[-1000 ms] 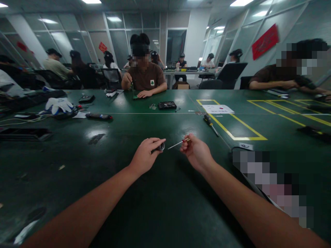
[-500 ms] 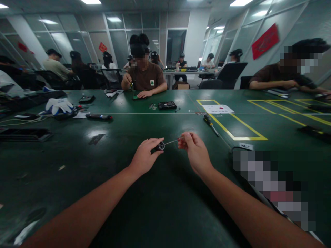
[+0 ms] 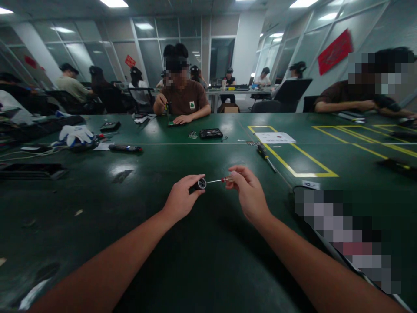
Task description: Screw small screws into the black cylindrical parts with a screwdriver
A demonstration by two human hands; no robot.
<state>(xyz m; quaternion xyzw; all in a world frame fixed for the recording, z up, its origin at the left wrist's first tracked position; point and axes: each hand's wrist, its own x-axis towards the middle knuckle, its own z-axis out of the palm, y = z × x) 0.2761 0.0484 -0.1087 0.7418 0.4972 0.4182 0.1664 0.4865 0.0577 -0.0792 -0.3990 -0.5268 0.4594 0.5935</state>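
Over the middle of the green table, my left hand (image 3: 182,195) is closed around a small black cylindrical part (image 3: 201,183) with a pale ring at its open end, which faces right. My right hand (image 3: 249,191) pinches the red-and-clear handle of a thin screwdriver (image 3: 215,181). Its metal shaft points left, and the tip reaches the part's open end. How deep the tip sits inside I cannot tell. My fingers cover most of the handle and the part's far end.
A yellow-and-black screwdriver (image 3: 266,157) lies beyond my right hand, beside yellow tape (image 3: 312,165) and a paper sheet (image 3: 276,138). A black electric screwdriver (image 3: 125,148) and white gloves (image 3: 76,134) lie left. Across the table, a person (image 3: 184,95) works near a black tray (image 3: 210,133).
The fingers of my right hand have shifted around the screwdriver handle, showing more of its red end. The shaft now lies more level. My left hand holds the cylindrical part almost where it was.
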